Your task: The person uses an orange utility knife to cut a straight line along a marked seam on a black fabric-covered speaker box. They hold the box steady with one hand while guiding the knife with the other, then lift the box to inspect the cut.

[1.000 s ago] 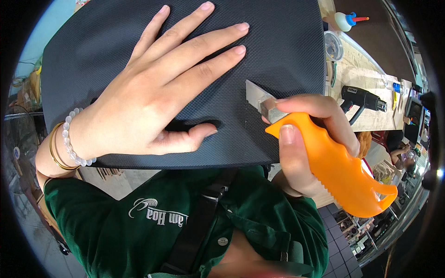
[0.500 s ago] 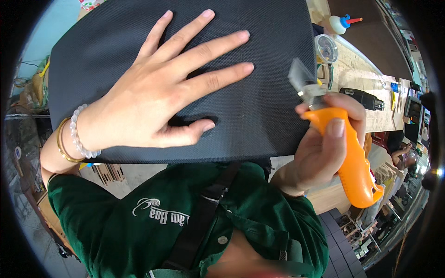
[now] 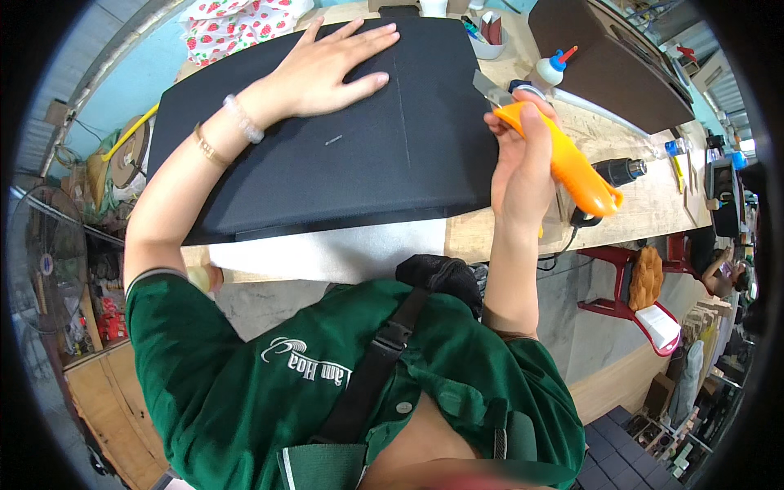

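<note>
A black textured panel [image 3: 327, 184], curved at its far edge, lies on the workbench in front of me. My left hand [image 3: 331, 77] rests flat on its far part, fingers stretched out. A faint line runs across the panel right of that hand, and a short light mark shows below it. In my right hand [image 3: 523, 163] I grip an orange-handled utility knife [image 3: 576, 167]. Its wide blade points away from me at the panel's right edge; whether it touches the panel I cannot tell.
Beyond the knife stands a squeeze bottle [image 3: 549, 72] with a red tip. A heat gun [image 3: 622, 170] lies on the bench [image 3: 670, 192] to the right, near a brown box-like piece [image 3: 604, 61]. Strawberry-print cloth [image 3: 237, 37] is at the far left. A red stool [image 3: 608, 282] stands at right.
The panel now appears farther off, with more bench in view. My left hand lies nearer its far edge, and the right hand with the knife has shifted away from my body.
</note>
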